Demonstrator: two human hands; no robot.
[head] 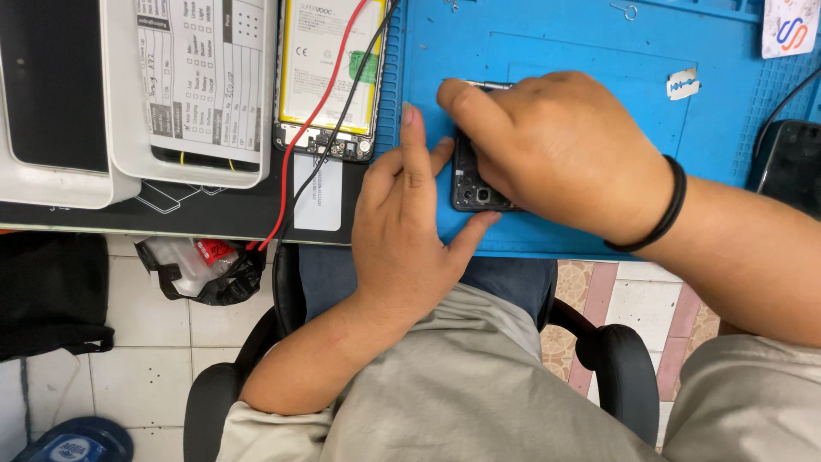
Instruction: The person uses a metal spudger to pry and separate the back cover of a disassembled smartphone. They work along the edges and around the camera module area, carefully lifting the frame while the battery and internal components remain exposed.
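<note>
mat (581, 51): big blue work mat, covering the right side of the bench
trays: two white trays (184, 167) top left, nearer one holding a printed white form (205, 68), the other a dark slab (51, 81)
opened phone (329, 77): back off, yellow-white battery showing, red and black wires (321, 111) draped across
small phone (475, 184): dark, flat on the mat's near edge, camera end down
left hand (402, 222): fingers spread, pinning the small phone, not clutching
right hand (547, 145): curled tight round a thin metal tool (483, 84), over the small phone
sticker (682, 84): small white scrap, on the mat, well right
</note>
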